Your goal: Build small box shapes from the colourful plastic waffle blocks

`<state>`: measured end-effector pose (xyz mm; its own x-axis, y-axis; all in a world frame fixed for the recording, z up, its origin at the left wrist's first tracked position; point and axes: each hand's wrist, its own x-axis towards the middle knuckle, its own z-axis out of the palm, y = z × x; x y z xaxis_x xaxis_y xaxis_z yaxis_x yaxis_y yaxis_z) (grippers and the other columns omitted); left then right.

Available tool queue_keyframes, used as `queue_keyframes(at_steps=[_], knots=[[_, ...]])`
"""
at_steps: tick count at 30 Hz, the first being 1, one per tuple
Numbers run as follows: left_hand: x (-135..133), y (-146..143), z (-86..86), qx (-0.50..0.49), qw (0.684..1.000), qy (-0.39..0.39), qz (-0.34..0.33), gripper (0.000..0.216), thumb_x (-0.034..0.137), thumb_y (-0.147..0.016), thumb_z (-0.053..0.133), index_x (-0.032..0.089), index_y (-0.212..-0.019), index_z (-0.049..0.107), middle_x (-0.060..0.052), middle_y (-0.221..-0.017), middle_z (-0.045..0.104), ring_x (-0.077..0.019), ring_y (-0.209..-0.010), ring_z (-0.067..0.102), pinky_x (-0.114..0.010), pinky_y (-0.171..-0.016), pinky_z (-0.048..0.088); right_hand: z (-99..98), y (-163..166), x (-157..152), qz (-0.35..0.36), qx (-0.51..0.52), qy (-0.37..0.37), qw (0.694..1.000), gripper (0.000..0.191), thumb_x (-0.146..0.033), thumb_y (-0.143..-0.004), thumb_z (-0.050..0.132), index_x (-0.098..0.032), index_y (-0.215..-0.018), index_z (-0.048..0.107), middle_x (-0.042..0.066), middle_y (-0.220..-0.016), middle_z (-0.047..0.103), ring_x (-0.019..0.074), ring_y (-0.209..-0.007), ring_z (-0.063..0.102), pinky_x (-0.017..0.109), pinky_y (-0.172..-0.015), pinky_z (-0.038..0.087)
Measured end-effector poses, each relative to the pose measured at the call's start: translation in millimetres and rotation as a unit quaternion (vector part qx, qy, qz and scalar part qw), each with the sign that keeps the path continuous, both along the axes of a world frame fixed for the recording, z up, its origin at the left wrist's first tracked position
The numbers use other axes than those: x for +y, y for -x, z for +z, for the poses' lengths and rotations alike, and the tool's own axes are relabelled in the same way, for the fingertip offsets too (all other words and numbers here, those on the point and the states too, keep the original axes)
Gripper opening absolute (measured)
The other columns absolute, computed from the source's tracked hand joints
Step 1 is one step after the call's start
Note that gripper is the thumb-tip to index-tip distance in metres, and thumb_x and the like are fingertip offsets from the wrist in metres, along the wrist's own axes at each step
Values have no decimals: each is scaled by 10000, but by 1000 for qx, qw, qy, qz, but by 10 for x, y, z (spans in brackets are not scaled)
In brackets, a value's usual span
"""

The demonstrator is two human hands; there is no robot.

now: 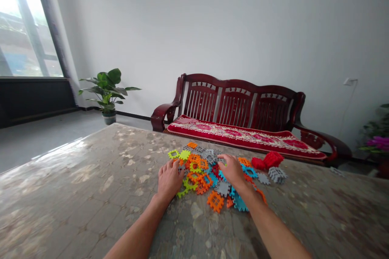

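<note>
A loose pile of plastic interlocking tiles with notched edges lies on the table in front of me. Among them are a yellow-green tile [184, 154], an orange window-shaped tile [215, 202], a grey square tile [223, 188] and a blue tile [240, 202]. My left hand [170, 178] rests palm down at the pile's left edge, fingers extended and touching or close to orange pieces. Over the right part of the pile is my right hand [233, 169], its thumb and fingers apart near grey tiles. Neither hand visibly holds a piece. The right forearm covers some blue and orange tiles.
Right of the pile stand red stacked tiles [274, 159] and a grey tile stack [277, 175]. The table [121, 198] has a patterned cover. Beyond its far edge is a wooden bench [237, 103] with a red cushion. A potted plant [109, 89] stands at left.
</note>
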<state>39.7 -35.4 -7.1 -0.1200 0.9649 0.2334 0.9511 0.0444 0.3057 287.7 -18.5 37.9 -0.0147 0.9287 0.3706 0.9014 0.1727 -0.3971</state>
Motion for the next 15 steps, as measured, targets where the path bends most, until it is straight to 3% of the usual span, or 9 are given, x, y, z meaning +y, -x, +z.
queue_keyframes(at_steps=[5,10,15], knots=[[-9,-6,32,-2,1000,-5,-7,459,368,-903,438,211,-1323,536,-127,-1411,531,-274,-1260,505,-420,-1061,342,-12,-166,-98,-6,-47,33,998,317,-136,-794,553,-258,-1022,737,8,-1051,738,198,-1062,588,279,-932,404],[4,5,19,2,1000,-3,-7,466,373,-899,441,211,-1326,536,-122,-1411,530,-274,-1259,505,-418,-1063,343,16,20,-109,31,-130,65,989,227,-224,-813,575,-279,-938,756,10,-1008,743,214,-1064,561,297,-927,372],[27,8,-13,2,1000,1,-2,472,379,-894,456,216,-1330,537,-122,-1422,522,-274,-1265,504,-422,-1072,336,29,212,-77,6,-210,86,974,202,-232,-793,573,-275,-855,761,37,-978,739,239,-1068,542,335,-910,343]])
